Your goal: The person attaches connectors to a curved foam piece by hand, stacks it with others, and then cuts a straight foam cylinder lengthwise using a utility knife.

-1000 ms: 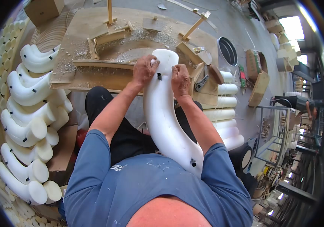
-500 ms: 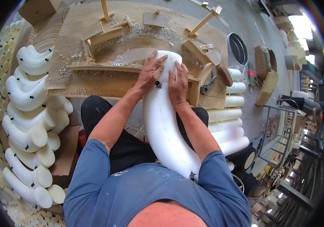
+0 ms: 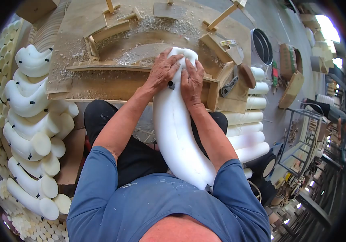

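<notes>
A long curved white foam piece (image 3: pixel 177 133) lies between my arms, its near end against my shirt and its far end at the edge of the wooden bench (image 3: pixel 148 42). My left hand (image 3: pixel 165 70) grips the far end from the left, fingers over the top. On the other side my right hand (image 3: pixel 192 80) wraps round the same end. A black plug (image 3: pixel 171 84) shows in the foam between my hands. The near end is partly hidden by my right sleeve.
Curved white pieces with black plugs (image 3: pixel 29 137) are stacked at the left. Wooden blocks (image 3: pixel 110 31) and shavings lie on the bench, with a grey tool (image 3: pixel 229 86) at its right. White cylinders (image 3: pixel 245 129) lie at the right, and a person (image 3: pixel 334 113) is far off.
Both hands have shifted further over the far end of the foam piece, fingers now bent over its top. The view has turned slightly, and the near plug has slipped mostly out of sight.
</notes>
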A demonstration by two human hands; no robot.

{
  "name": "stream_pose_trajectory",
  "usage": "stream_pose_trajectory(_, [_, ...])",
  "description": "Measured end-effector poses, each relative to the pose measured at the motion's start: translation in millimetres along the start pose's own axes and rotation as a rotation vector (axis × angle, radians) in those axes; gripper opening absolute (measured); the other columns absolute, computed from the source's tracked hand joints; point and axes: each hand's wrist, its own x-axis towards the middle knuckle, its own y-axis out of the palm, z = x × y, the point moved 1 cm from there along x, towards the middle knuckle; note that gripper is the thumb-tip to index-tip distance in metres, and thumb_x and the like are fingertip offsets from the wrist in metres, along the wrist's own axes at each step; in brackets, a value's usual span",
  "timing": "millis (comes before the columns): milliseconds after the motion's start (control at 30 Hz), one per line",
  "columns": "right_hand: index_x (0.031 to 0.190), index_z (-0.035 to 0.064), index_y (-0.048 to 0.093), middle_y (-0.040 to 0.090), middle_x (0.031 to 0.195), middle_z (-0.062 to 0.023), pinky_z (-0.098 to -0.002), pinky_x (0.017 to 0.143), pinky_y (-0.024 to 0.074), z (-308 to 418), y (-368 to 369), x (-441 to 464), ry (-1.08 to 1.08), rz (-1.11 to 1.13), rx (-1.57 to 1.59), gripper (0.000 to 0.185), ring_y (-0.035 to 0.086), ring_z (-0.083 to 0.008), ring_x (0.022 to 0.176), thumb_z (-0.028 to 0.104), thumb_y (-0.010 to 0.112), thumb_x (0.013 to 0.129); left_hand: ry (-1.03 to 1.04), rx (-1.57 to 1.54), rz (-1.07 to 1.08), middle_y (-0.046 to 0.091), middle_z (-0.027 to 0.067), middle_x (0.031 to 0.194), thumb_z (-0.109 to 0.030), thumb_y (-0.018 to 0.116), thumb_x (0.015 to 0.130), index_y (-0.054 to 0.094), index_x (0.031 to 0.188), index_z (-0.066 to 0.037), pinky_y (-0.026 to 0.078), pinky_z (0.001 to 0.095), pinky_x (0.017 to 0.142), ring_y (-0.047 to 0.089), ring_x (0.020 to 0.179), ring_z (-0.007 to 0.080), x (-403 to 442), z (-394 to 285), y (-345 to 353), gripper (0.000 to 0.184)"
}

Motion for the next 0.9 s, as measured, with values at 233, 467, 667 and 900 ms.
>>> stream_pose_trajectory(233, [0.131, 0.0011, 0.062, 0.059, 0.136, -0.0222, -0.0478, 0.113, 0.0383, -36.3, -7.2, -10.3, -0.575, -0.113, -0.368, 0.039, 0.05, -0.0437, 0.13, 0.009, 0.059, 0.093, 0.243, 0.28, 0.227, 0.047, 0.021, 0.149, -0.03, 0.052, 0.097, 0.052, 0.144, -0.008, 0.027, 0.0516, 0.118, 0.042, 0.137, 0.0388, 2.0, 25.1, 17.7, 0.052])
stream_pose_trajectory(467, [0.144, 0.0115, 0.056, 0.048, 0.137, -0.026, -0.0469, 0.112, 0.0347, -22.6, -5.3, 13.3, -0.021, 0.084, 0.015, 0.059, 0.046, -0.0414, 0.128, 0.016, 0.057, 0.085, -0.034, 0.087, 0.038, 0.044, 0.0212, 0.147, -0.032, 0.053, 0.095, 0.053, 0.146, -0.021, 0.028, 0.0518, 0.117, 0.041, 0.134, 0.0407, 11.2, -8.7, -0.9, 0.052])
stream_pose_trajectory(667, [0.142, 0.0103, 0.057, 0.047, 0.139, -0.0242, -0.0463, 0.112, 0.0337, -26.0, 1.6, 12.4, -0.023, 0.079, 0.002, 0.057, 0.046, -0.041, 0.128, 0.02, 0.056, 0.086, -0.009, 0.146, -0.025, 0.043, 0.0176, 0.15, -0.032, 0.055, 0.093, 0.055, 0.144, -0.022, 0.031, 0.0503, 0.116, 0.042, 0.135, 0.0391, 9.7, 8.7, 13.6, 0.052])
stream_pose_trajectory(900, [0.145, 0.0067, 0.054, 0.037, 0.156, -0.0234, -0.0422, 0.12, 0.026, -12.3, -11.4, -10.1, 0.09, 0.12, 0.303, 0.047, 0.035, -0.0377, 0.143, 0.023, 0.051, 0.102, 0.017, -0.221, -0.019, 0.027, 0.0195, 0.164, -0.034, 0.043, 0.105, 0.046, 0.153, -0.018, 0.005, 0.0569, 0.123, 0.017, 0.155, 0.0327, -12.3, 15.4, 10.6, 0.051])
